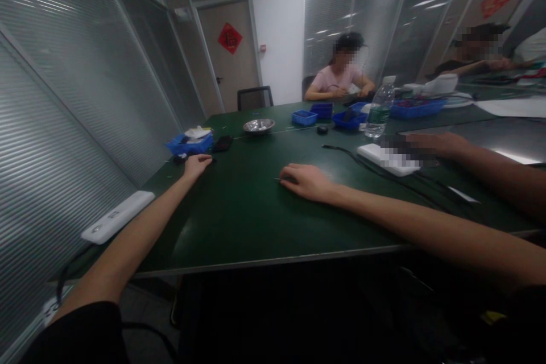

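My left hand point(197, 166) reaches to the left part of the green table point(239, 222). Its fingers are pinched together at a small dark piece point(214, 160), too small to name. Just behind that hand are a blue bin point(174, 145) with white and dark items in it, and a flat black object point(222, 143). My right hand point(307, 183) rests low over the middle of the table with its fingers curled. A thin, light, pointed tip point(277, 180) sticks out from them to the left; the rest of this thin tool is hidden in the hand.
A shiny metal bowl point(258, 126) and a small blue bin point(304, 118) stand farther back. To the right are a water bottle point(377, 114), a white power strip point(369, 154) with black cables, and another person's arm point(490, 168). A white strip point(123, 216) lies at left. Two people sit beyond.
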The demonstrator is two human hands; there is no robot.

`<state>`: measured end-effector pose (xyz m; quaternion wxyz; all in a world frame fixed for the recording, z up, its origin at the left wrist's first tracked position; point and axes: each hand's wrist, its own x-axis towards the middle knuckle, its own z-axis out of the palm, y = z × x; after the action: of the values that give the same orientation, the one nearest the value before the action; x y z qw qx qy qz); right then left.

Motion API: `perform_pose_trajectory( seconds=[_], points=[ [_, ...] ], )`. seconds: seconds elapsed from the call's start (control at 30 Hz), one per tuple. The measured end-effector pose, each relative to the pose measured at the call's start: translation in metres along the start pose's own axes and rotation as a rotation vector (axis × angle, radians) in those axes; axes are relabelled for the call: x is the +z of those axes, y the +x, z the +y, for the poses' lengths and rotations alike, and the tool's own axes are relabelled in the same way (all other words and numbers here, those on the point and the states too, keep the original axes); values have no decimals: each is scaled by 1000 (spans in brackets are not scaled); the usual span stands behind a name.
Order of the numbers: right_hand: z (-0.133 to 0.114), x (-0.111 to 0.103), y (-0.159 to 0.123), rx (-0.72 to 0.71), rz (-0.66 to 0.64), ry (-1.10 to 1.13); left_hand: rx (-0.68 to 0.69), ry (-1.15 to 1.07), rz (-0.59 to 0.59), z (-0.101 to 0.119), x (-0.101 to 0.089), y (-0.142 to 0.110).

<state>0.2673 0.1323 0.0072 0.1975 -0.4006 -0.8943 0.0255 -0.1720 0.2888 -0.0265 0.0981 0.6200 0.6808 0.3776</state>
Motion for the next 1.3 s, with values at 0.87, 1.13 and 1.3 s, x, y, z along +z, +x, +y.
perform_pose_trajectory(
  seconds=[0.87,1.13,1.3],
  points=[
    [-4,2,-4,-55,87,57,643,-271,-697,139,30,-120],
    [-3,-1,-4,-98,66,60,670,-384,-794,141,30,-125],
    [-3,-1,-5,-155,57,67,682,-368,-797,142,30,-126]
  ],
)
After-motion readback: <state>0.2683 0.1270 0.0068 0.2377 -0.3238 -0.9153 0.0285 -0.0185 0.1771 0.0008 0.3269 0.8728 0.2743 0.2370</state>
